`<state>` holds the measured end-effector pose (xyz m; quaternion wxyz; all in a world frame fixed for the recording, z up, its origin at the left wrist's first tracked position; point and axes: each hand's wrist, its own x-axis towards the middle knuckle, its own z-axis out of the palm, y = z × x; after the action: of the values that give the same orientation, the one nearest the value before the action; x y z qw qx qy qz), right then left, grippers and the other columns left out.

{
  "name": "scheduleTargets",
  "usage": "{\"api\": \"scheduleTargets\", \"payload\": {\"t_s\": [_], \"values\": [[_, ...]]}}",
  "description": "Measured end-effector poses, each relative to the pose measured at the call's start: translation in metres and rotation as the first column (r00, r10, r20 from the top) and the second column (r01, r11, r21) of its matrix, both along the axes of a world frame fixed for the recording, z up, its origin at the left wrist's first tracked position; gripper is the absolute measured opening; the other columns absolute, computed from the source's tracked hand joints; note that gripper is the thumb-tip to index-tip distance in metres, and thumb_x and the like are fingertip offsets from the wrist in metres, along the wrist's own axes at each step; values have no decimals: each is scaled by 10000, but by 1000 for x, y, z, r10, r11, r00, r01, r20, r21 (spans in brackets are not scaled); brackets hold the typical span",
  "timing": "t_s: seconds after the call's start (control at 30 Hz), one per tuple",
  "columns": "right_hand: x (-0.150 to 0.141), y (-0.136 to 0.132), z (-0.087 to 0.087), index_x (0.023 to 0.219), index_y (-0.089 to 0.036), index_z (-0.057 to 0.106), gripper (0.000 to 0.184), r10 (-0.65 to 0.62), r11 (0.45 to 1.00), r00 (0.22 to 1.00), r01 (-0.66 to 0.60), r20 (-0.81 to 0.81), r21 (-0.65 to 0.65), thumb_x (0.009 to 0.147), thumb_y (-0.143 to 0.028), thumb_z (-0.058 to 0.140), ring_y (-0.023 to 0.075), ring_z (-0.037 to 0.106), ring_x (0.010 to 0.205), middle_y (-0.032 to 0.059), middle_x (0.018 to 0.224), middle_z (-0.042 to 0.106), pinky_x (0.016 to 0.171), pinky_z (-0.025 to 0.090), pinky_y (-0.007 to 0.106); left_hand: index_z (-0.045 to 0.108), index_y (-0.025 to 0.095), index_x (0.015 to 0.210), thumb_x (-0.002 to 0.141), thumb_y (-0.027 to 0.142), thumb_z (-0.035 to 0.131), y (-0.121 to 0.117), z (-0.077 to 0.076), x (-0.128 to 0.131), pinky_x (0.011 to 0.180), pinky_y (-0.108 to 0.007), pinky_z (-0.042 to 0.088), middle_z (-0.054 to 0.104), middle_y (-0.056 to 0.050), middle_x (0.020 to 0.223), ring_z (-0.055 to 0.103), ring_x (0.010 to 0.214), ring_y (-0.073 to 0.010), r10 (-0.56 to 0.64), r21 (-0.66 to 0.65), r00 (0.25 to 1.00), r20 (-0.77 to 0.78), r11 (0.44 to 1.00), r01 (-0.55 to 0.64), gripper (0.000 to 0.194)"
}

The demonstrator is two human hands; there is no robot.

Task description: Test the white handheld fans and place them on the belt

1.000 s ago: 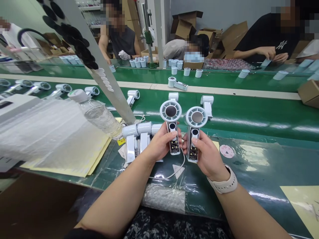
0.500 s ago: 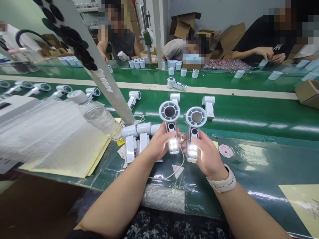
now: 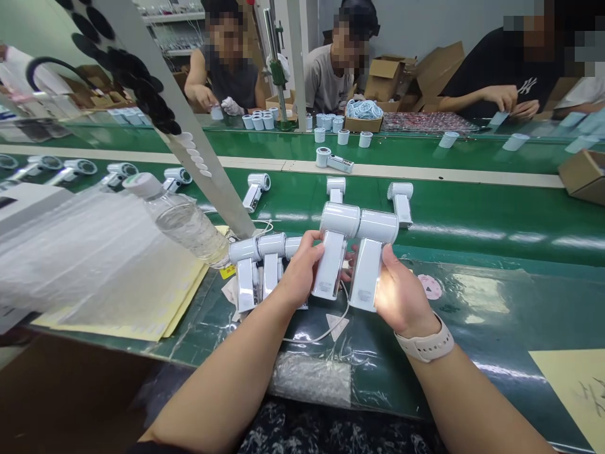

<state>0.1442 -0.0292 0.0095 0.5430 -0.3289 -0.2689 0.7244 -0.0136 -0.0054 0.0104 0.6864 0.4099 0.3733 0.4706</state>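
Above the glossy green tabletop (image 3: 472, 334), the left hand (image 3: 299, 272) and right hand (image 3: 401, 295) each seem closed around one of two white T-shaped plastic devices (image 3: 329, 265), side by side between the palms, handles towards the wearer.

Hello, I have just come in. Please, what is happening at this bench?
The left hand holds one white device and the right hand holds another white device, side by side, smooth backs toward the wearer. A bright patch of light falls on the right palm. Similar devices lie on the green surface beyond. Across it, a person in a dark sleeveless top handles a pale cup.
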Motion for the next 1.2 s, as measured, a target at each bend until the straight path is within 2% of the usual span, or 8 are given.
{"api": "scheduleTargets", "payload": {"t_s": [0.13, 0.3, 0.4, 0.5, 0.63, 0.73, 1.0, 1.2], "values": [[2, -5, 5, 987, -242, 736, 371, -38, 993, 999, 37, 8, 116, 813, -569, 721, 275, 707, 839, 73, 1000, 761, 733, 604, 449, 387, 259, 1054, 791, 504, 637, -3, 3, -4, 549, -326, 531, 704, -34, 938, 709, 681, -225, -72, 118, 992, 99, 991, 60, 438], [5, -5, 7, 970, -240, 732, 273, -115, 989, 993, 112, 27, 94, 828, -473, 722, 309, 683, 989, 78, 1055, 749, 843, 582, 499, 417, 270, 1131, 767, 477, 732, -4, 3, -8, 607, -316, 530, 686, -40, 969, 708, 775, -227, -76, 139, 990, 119, 989, 59, 524], [4, -3, 7, 961, -230, 720, 240, -92, 994, 996, 92, -19, 51, 862, -424, 619, 270, 679, 904, 68, 967, 739, 828, 578, 463, 464, 246, 1154, 695, 368, 825, -5, 7, -7, 679, -314, 528, 668, -39, 982, 683, 766, -190, -93, 118, 983, 160, 990, 74, 597], [3, -4, 8, 894, -211, 700, 242, -76, 997, 996, 76, -37, -1, 841, -404, 563, 211, 642, 751, 46, 803, 690, 734, 572, 379, 543, 185, 1085, 634, 283, 874, -6, 9, -5, 689, -294, 496, 645, -25, 864, 630, 700, -150, -169, 113, 970, 173, 982, 151, 568], [4, -6, 10, 754, -196, 666, 282, 6, 1000, 1000, -6, -6, -22, 823, -438, 538, 176, 567, 604, 44, 701, 629, 576, 516, 325, 597, 155, 1002, 638, 338, 876, -5, 2, -4, 671, -286, 463, 601, -10, 788, 581, 678, -133, -198, 56, 969, 147, 980, 192, 494], [4, -7, 11, 709, -201, 638, 326, 21, 1000, 999, -21, 40, 20, 848, -463, 504, 177, 540, 585, 54, 700, 607, 545, 489, 328, 619, 154, 967, 701, 426, 814, -3, -1, -4, 671, -285, 474, 617, -40, 855, 588, 719, -143, -124, 1, 976, 177, 992, 126, 427], [5, -7, 20, 792, -236, 614, 131, -112, 993, 994, 113, -20, 47, 764, -364, 626, 186, 537, 616, 19, 696, 573, 506, 454, 308, 550, 179, 999, 777, 379, 679, -2, 5, -5, 656, -332, 544, 695, -56, 858, 683, 714, -202, -173, 14, 944, 282, 984, 176, 326], [13, -5, 15, 842, -242, 667, 160, -158, 986, 987, 158, -2, 51, 808, -387, 607, 226, 631, 735, 46, 801, 664, 723, 565, 419, 530, 194, 1123, 785, 392, 711, -4, 6, -3, 690, -355, 572, 728, -59, 920, 727, 755, -229, -152, 45, 958, 243, 988, 145, 432]]}}
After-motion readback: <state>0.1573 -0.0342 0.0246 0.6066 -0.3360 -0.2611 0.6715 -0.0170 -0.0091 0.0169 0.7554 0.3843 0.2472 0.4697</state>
